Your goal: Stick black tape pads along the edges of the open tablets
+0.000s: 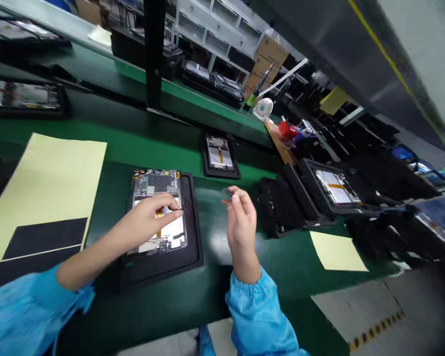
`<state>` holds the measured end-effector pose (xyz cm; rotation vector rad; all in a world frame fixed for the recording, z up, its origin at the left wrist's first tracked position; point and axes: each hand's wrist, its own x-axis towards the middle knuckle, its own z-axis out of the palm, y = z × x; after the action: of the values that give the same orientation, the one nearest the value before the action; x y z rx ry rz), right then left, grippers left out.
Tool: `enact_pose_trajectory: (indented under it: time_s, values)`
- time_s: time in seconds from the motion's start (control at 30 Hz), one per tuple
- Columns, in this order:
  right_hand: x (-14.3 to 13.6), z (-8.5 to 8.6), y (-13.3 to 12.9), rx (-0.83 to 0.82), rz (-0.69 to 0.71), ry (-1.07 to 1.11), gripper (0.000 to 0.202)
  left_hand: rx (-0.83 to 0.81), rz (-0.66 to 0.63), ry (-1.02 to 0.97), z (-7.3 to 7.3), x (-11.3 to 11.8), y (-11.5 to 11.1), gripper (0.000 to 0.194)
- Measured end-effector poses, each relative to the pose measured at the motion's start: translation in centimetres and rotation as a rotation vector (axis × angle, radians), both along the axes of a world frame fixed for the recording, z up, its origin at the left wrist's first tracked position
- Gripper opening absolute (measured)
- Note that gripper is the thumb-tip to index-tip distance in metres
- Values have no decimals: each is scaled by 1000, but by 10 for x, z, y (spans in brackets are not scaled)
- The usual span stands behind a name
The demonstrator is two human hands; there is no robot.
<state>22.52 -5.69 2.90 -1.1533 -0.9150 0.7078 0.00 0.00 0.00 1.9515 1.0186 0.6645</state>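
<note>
The work is judged to be partway: the board point(159, 182) and the white battery point(173, 228) are seated in the tablet point(178, 241), but its insides are left uncovered, and a small piece point(228, 192) is held off to the right, not placed. The tablet is laid on a black tray point(195, 242) on the green tabletop point(113, 198), in front of the left hand point(152, 217). The left hand's thumb and finger are narrowed at the tablet's right edge; whether a thin wire is gripped there cannot be told. The small piece, too small to be identified, is pinched in the right hand point(241, 217). The tablet is seen flat, with a grey board across the far end, an orange strip point(158, 215) down the battery, and clear edging.
</note>
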Motion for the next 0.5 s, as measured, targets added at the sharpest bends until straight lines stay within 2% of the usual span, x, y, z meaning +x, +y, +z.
enact_pose_trajectory:
  time_s: [0.13, 0.2, 0.23, 0.37, 0.5]
  values:
    - [4, -10, 9, -52, 43, -139, 23, 216, -390, -15, 2, 0, 4, 26]
    - [1, -20, 11, -99, 80, -145, 25, 290, -590, 27, 0, 6, 7, 28]
    - [-2, -25, 11, -116, 93, -140, 27, 313, -648, 46, -1, 9, 10, 30]
    - [-11, -43, 6, -159, 128, -122, 28, 353, -670, 25, -6, 20, 32, 28]
    - [-17, -49, 1, -192, 177, -164, 26, 394, -616, 25, -9, 21, 55, 28]
